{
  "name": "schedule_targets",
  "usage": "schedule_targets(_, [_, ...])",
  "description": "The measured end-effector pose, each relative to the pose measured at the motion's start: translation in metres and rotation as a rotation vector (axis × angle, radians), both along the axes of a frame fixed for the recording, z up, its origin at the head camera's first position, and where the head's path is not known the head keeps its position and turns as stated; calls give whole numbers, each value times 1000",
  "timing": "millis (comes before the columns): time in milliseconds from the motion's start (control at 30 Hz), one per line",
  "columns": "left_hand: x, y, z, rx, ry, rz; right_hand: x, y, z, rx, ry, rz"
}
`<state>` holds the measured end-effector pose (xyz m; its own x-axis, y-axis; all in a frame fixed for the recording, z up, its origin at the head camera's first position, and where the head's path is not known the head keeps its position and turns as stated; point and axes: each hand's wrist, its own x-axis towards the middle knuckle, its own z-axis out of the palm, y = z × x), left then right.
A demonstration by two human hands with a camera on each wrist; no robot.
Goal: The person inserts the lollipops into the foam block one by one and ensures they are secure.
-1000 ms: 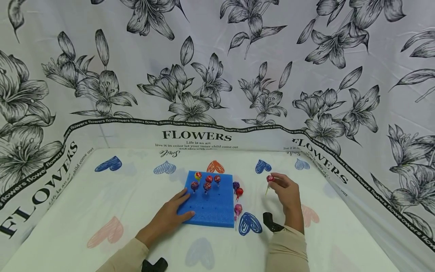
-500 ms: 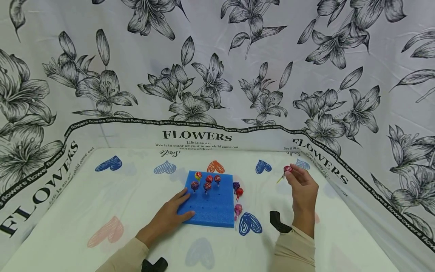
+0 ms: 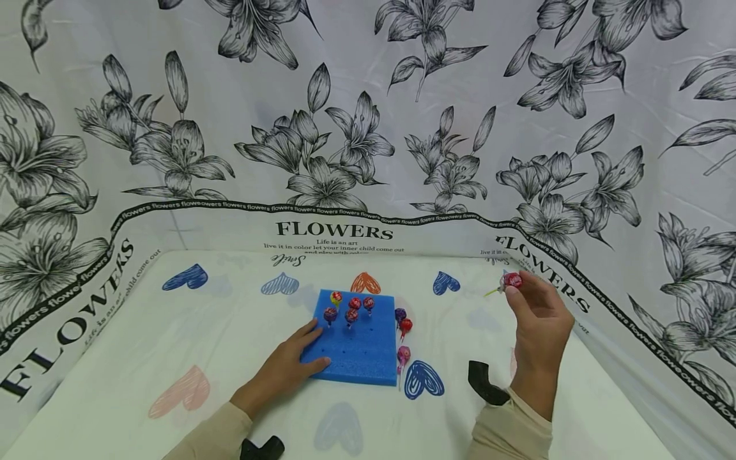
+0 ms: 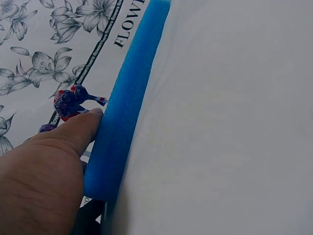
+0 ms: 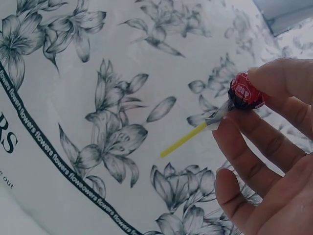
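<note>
My right hand [image 3: 540, 329] pinches a red-wrapped lollipop [image 5: 247, 92] by its candy head, above the right side of the table. In the right wrist view its yellow stick [image 5: 183, 139] points down and to the left. My left hand [image 3: 282, 365] rests along the left edge of a blue foam block [image 3: 359, 361], thumb and fingers spread. Several wrapped lollipops, among them a yellow-red one [image 3: 336, 298] and a dark one [image 3: 330, 314], stand upright in the block's far half. Small holes dot its nearer half.
Beside the block's right edge lie a purple lollipop [image 3: 400, 314], a red lollipop [image 3: 406, 326] and a pink lollipop [image 3: 404, 355]. A white cloth [image 3: 241, 319] printed with hearts covers the table. Behind hangs a flower-patterned curtain [image 3: 345, 76]. Black mounts [image 3: 485, 382] sit at both wrists.
My right hand has moved to the right and slightly up with the lollipop, whose stick has turned from pointing down to pointing left. The left hand and the foam block have stayed in place.
</note>
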<state>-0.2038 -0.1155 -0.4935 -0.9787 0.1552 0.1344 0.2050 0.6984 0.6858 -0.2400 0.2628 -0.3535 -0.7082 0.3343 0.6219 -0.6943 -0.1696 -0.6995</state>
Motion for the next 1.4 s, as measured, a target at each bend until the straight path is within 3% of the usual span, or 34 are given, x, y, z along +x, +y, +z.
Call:
schedule_targets(200, [0, 1, 0, -5, -4, 3, 11, -3, 12, -16, 183, 97])
schedule_targets(500, [1, 1, 1, 11, -4, -3, 29, -13, 28, -54, 303, 116])
schedule_targets(733, [1, 1, -1, 10, -2, -4, 41, -25, 41, -179, 438, 196])
schedule_targets(1100, [0, 0, -1, -5, 2, -3, 50, -44, 49, -234, 514, 257])
schedule_targets(1400, [-1, 0, -1, -8, -3, 0, 45, -63, 50, -90, 564, 312])
